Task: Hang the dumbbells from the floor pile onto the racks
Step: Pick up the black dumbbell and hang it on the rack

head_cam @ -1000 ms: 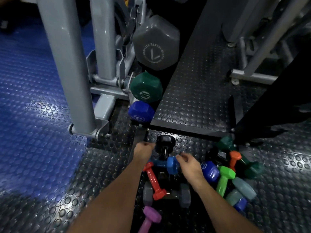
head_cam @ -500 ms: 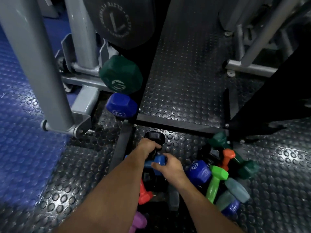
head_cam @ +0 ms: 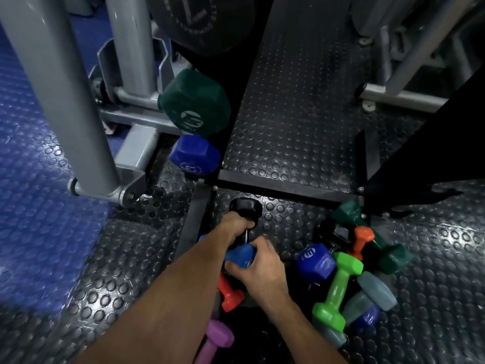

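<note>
While both hands grip low in the pile:
left hand [head_cam: 237,227]: clenched on black dumbbell [head_cam: 245,209] — axis points away, toward rack [head_cam: 136,119]
right hand [head_cam: 258,266]: grasps blue dumbbell [head_cam: 240,254], axis crosswise

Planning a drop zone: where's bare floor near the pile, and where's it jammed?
Free: studded black mat beyond the black floor bar, and the mat patch between the black hex dumbbell in the left hand and the orange dumbbell. Crowded: right of the right hand, around the lime-green dumbbell.
</note>
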{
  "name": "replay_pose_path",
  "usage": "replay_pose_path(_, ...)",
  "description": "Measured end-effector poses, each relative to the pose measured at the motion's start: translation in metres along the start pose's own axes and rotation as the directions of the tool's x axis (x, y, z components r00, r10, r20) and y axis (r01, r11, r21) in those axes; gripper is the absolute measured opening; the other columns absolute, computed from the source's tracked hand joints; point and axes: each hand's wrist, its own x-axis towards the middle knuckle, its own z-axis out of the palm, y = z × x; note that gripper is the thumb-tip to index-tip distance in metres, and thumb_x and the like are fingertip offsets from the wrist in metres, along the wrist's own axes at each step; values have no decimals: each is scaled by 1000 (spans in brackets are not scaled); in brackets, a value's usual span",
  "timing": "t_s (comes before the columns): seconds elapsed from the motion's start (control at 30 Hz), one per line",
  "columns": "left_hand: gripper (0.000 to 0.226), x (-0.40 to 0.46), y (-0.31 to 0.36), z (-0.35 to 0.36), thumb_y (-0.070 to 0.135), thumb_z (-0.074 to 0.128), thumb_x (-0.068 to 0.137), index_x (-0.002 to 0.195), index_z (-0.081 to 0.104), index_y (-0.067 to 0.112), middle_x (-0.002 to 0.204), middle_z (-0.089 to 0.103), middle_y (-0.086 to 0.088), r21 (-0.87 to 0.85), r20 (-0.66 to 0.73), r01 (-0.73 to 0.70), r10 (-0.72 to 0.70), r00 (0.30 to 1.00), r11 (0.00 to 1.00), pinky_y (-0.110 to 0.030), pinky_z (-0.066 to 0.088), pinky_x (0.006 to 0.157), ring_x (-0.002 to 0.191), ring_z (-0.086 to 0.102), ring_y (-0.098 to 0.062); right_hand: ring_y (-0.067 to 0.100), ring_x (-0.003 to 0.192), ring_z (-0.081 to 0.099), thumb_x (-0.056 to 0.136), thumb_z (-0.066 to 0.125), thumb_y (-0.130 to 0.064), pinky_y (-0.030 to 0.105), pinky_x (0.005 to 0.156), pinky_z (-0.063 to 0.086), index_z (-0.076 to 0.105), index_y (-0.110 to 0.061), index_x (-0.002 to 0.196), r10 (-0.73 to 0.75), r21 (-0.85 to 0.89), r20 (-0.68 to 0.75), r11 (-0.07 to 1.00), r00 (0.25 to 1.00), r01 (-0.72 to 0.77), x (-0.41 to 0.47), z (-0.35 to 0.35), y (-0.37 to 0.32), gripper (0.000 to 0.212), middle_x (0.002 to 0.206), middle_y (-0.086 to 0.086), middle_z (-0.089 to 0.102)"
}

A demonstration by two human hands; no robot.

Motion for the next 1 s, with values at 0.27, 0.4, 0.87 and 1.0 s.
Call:
replay_pose_path(0.27,31,-19,-1,-9,18,75,92,115,66,-1,105,73,-15,-199,37,-68,76,996,978,-36,57,82,95,71,-29,22,117,57,78,72,-65,33,90,48,44,-24,121,8,-132,3,991,1000,-8,-30,26,-19,66,125,-3,49)
replay_pose_path(0.4,12,-26,16,-15,20,76,91,97,67,17,100,73,-5,-270,24,-178,192,981,946,-39,52,99,102,67,-23,21,117,57,75,73,-67,34,93,50,44,-23,122,40,-123,-41,991,998,-45,-31,28,-19,70,124,-2,49)
replay_pose_path(0.87,6,-50,58,-35,24,75,89,94,75,23,104,77,-1,-271,80,-338,371,925,901,-47,45,109,113,67,-23,38,111,68,96,64,-30,40,92,52,66,-15,126,167,-101,-11,981,986,-167,17,-20,52,33,114,17,75)
replay_pose_path(1.0,47,-40,42,-30,43,87,62,99,75,17,98,80,-6,-407,36,-274,315,948,871,-58,52,102,105,73,-30,40,115,65,101,57,-25,40,94,49,71,-11,121,188,-53,-44,980,981,-191,14,-24,47,28,117,21,73)
